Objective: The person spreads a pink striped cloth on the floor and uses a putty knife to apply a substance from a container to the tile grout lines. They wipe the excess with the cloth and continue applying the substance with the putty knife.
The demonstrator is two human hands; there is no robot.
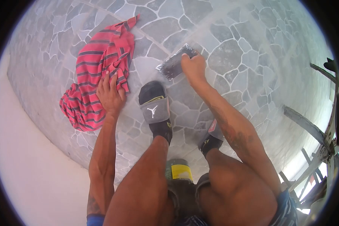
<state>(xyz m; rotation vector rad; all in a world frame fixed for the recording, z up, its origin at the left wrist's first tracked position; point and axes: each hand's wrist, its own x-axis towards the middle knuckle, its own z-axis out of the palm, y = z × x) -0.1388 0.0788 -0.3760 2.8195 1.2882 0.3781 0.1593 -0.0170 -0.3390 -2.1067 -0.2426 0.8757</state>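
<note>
My right hand (194,67) is closed on a plastering trowel (172,64), whose flat rectangular metal blade is smeared with pale residue. The blade is at the floor, beyond my feet; the handle is hidden by my fingers. To the left lies a crumpled red cloth (92,71) with dark stripes. My left hand (111,94) rests on the cloth's right side, its fingers stretched out and a little apart.
Under everything is a grey stone-pattern floor (229,56) with pale joints. My feet, in grey slides (154,110) and dark socks, stand between my hands. A container with a yellow label (182,172) sits between my legs. Weathered wooden pieces (305,122) stick in from the right.
</note>
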